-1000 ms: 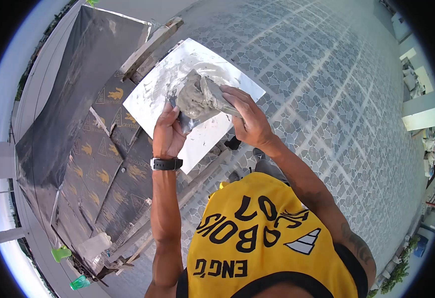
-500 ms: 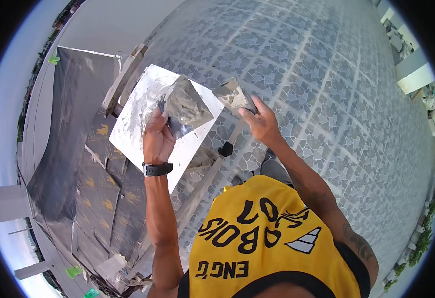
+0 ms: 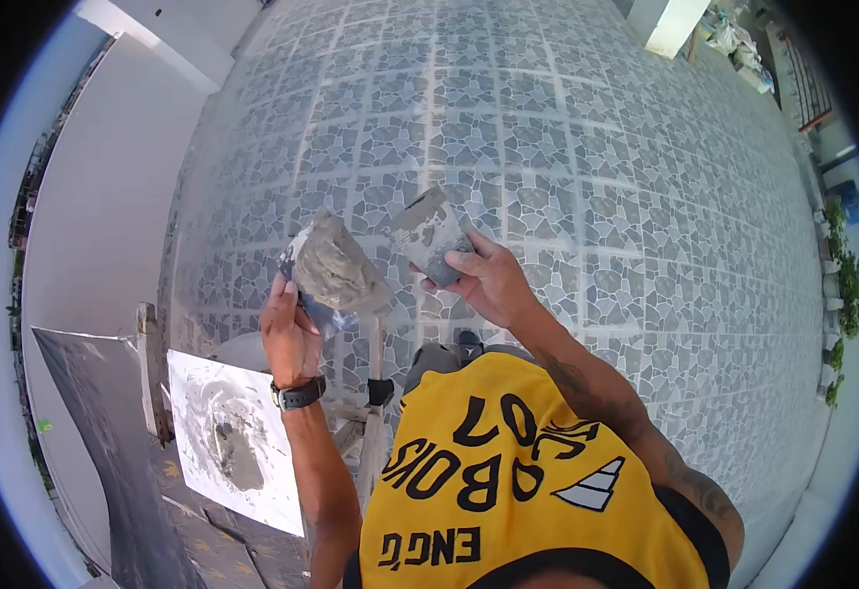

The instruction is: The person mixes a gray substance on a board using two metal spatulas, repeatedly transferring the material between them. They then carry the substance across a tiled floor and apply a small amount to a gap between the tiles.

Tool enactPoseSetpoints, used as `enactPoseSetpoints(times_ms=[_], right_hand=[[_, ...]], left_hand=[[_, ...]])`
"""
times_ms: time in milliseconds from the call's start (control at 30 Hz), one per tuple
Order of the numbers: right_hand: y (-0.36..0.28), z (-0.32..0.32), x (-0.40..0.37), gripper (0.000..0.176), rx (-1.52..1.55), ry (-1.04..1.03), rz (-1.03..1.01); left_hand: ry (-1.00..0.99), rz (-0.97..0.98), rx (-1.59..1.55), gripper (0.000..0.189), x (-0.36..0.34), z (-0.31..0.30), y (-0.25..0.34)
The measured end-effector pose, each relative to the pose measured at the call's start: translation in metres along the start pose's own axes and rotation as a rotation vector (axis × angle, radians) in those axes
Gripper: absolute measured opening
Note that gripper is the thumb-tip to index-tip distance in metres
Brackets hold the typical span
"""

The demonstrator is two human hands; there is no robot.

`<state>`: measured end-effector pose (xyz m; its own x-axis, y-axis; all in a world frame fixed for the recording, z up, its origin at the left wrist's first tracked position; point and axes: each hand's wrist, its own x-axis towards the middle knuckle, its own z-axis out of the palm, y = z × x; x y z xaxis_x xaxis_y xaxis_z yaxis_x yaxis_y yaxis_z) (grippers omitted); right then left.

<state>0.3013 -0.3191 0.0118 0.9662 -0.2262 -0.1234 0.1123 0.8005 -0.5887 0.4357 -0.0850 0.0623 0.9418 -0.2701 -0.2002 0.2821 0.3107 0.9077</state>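
Note:
My left hand is closed on the near edge of a thin, shiny metal plate. A thick heap of wet grey mortar covers most of the plate. To its right, my right hand grips a flat rectangular scraper by its near end, thumb on top. Grey mortar is smeared over the scraper's face. A small gap separates the scraper from the heap. At the lower left lies a white board, with a patch of wet mortar and smears around its middle.
The board rests on a dark sheet-covered surface beside a wooden post. A wooden bar with a black wrapping stands near my body. Stone-patterned tiles spread ahead. A pale wall runs along the left.
My view has turned right, so the board now sits lower left. Both hands have moved off from over the board, the loaded plate and the scraper still held, and are now above the tiles.

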Motion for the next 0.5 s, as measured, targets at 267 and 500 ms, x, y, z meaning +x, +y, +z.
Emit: enactPoseSetpoints(times_ms=[267, 500], right_hand=[[-0.120, -0.087, -0.029, 0.049, 0.104, 0.210, -0.233], [-0.239, -0.161, -0.005, 0.046, -0.040, 0.440, -0.511]], left_hand=[[-0.229, -0.100, 0.143, 0.051, 0.090, 0.161, -0.073], [-0.553, -0.256, 0.153, 0.046, 0.167, 0.347, -0.151]])
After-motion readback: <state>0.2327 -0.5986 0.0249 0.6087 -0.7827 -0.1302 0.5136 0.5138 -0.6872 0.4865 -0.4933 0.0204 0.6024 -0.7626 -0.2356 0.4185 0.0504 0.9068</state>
